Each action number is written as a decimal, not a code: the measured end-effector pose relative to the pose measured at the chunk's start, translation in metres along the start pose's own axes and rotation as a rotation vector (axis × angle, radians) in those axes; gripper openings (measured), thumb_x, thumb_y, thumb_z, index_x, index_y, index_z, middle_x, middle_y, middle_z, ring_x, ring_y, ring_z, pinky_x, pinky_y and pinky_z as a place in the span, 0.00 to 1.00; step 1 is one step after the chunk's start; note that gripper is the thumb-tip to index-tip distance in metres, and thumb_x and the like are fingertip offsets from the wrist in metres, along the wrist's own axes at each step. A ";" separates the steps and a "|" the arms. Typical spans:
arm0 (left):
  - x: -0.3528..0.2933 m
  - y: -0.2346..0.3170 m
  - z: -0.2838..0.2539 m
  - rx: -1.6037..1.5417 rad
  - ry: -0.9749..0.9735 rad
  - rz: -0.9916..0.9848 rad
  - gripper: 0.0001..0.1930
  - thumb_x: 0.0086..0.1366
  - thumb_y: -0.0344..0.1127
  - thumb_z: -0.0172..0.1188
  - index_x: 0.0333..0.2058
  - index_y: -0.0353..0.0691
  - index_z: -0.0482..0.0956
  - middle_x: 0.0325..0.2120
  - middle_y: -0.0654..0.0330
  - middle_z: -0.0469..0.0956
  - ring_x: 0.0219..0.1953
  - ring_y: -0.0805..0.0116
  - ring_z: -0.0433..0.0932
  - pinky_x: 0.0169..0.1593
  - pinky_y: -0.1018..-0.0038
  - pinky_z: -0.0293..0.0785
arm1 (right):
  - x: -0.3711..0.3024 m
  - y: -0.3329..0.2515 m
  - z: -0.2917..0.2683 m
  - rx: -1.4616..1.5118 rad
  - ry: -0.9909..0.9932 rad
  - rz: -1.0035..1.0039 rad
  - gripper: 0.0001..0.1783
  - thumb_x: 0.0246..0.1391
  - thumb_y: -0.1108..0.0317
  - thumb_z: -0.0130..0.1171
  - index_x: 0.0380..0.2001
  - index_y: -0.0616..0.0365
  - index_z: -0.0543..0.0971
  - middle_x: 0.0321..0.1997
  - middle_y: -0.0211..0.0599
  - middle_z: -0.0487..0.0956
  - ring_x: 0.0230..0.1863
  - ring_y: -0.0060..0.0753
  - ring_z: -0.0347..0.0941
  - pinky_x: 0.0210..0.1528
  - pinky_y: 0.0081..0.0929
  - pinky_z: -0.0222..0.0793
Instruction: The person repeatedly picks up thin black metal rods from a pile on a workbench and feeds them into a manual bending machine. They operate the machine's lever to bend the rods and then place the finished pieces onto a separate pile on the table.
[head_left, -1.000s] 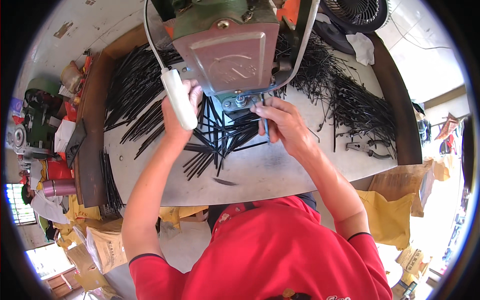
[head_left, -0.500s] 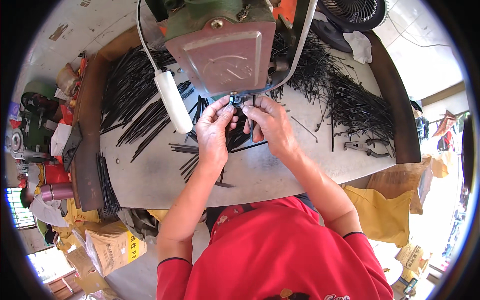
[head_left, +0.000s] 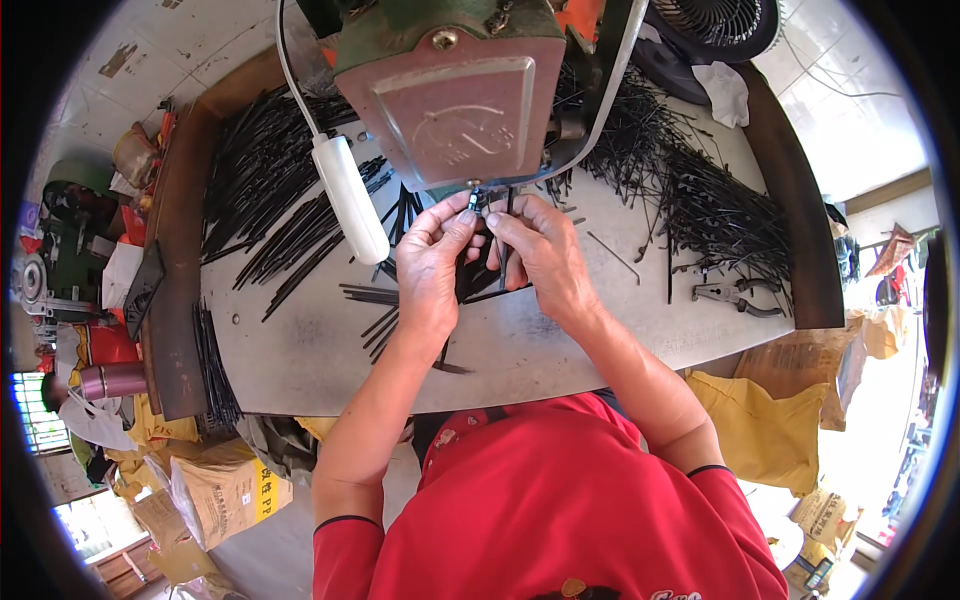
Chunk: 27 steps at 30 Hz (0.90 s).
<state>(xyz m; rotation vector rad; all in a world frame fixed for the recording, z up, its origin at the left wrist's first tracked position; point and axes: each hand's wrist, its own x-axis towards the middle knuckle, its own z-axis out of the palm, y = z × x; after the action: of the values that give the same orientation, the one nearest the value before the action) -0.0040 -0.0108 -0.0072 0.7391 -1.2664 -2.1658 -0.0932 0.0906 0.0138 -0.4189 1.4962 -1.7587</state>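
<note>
Both hands meet under the head of a green machine (head_left: 455, 110) with a dull reddish front cover. My left hand (head_left: 430, 265) is closed in a pinch at a small dark piece (head_left: 476, 203) right below the machine's tip. What its other fingers hold is hidden. Close beside it, my right hand (head_left: 545, 255) has its thumb and fingers closed on a thin black rod (head_left: 509, 200), which stands roughly upright in this view. Several loose black rods (head_left: 375, 296) lie on the metal tabletop (head_left: 300, 350) beneath and left of the hands.
Black rods (head_left: 260, 160) are heaped at the left, and thinner bent ones (head_left: 710, 200) at the right. Pliers (head_left: 740, 296) lie by the right edge. A white lamp (head_left: 350, 200) hangs beside my left hand. Raised brown side walls (head_left: 180, 270) border the table; a fan (head_left: 715, 30) stands behind.
The view has shifted very slightly. Both hands stay at the same spot under the machine, with only small finger movement.
</note>
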 end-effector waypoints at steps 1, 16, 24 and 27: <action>0.001 -0.002 0.000 -0.003 0.009 0.012 0.13 0.63 0.27 0.57 0.46 0.31 0.74 0.30 0.63 0.77 0.28 0.81 0.72 0.33 0.85 0.70 | 0.000 0.001 0.001 -0.002 0.005 -0.007 0.12 0.57 0.67 0.53 0.36 0.67 0.73 0.19 0.34 0.74 0.10 0.18 0.64 0.11 0.15 0.57; 0.007 0.014 -0.015 0.059 -0.068 -0.231 0.13 0.61 0.34 0.61 0.42 0.38 0.70 0.22 0.61 0.76 0.19 0.74 0.75 0.23 0.81 0.73 | 0.014 -0.004 -0.006 -0.284 -0.026 -0.028 0.11 0.51 0.67 0.51 0.27 0.66 0.73 0.16 0.35 0.73 0.11 0.22 0.67 0.11 0.21 0.59; 0.007 0.030 -0.008 0.231 -0.065 -0.199 0.13 0.61 0.36 0.62 0.42 0.40 0.71 0.19 0.62 0.74 0.14 0.77 0.72 0.17 0.83 0.67 | 0.019 -0.009 -0.014 -0.035 -0.124 0.107 0.10 0.52 0.66 0.54 0.24 0.62 0.73 0.14 0.32 0.70 0.11 0.21 0.64 0.09 0.19 0.51; 0.002 0.023 -0.005 0.205 -0.020 -0.160 0.13 0.61 0.35 0.62 0.42 0.40 0.70 0.21 0.63 0.75 0.18 0.78 0.73 0.20 0.83 0.69 | 0.018 -0.012 -0.014 -0.042 -0.129 0.131 0.10 0.52 0.65 0.55 0.25 0.62 0.72 0.14 0.33 0.70 0.10 0.22 0.64 0.10 0.19 0.52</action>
<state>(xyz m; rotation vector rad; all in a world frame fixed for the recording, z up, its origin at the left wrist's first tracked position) 0.0021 -0.0252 0.0107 0.9322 -1.5013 -2.1937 -0.1180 0.0874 0.0174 -0.4371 1.4382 -1.5714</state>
